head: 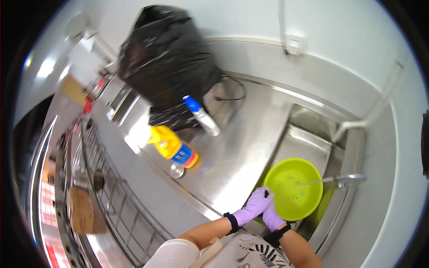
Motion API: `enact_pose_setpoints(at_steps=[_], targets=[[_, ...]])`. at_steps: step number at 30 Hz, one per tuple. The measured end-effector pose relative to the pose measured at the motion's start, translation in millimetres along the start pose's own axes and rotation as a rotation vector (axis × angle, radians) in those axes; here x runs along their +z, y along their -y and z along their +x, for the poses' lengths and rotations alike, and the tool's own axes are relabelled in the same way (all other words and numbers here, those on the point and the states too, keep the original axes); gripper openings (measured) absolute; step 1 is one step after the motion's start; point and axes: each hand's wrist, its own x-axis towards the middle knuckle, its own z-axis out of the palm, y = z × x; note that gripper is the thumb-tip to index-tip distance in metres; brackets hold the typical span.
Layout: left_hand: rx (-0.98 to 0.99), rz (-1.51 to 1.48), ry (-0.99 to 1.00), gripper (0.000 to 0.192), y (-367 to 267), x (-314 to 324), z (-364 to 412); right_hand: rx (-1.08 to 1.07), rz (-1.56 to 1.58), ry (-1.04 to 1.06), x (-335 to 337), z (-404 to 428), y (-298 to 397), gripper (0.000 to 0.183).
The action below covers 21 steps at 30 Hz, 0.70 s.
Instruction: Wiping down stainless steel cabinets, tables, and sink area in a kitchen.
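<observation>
My left hand (253, 205) and my right hand (272, 217), both in light purple gloves, meet at the near left rim of a lime-green basin (293, 207). A small dark object (266, 194) shows between the fingers of both hands; most of it is hidden, and what it is I cannot tell. The basin sits in a stainless steel sink (308, 142). From the metal faucet (348, 179) on the right, a thin stream of water runs into the basin. Small coloured marks or bits show on its bottom.
Left of the sink, a steel counter (234, 157) carries a yellow jug (174, 147) with a label, a white bottle with a blue top (202, 115), a small clear round object (177, 171) and a tall item under black plastic (171, 60). A wire rack (124, 207) with a cardboard box (81, 211) stands left.
</observation>
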Motion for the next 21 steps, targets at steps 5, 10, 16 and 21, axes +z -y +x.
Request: enact_pose_setpoints(at_steps=[5, 10, 16, 21], targets=[[-0.176, -0.461, 0.205, 0.059, -23, -25, -7, 0.055, -0.022, 0.168, -47, 20, 30, 0.037], [-0.039, -0.402, 0.218, 0.054, 13, -36, -9, -0.238, -0.635, 0.098, -29, -48, 90, 0.026], [0.134, -0.278, 0.069, 0.058, 50, -105, -38, -0.686, -0.987, 0.183, 27, -109, 95, 0.033], [0.165, -0.215, -0.011, 0.062, 78, -182, -89, -0.885, -1.026, 0.276, 104, -153, 75, 0.035]])
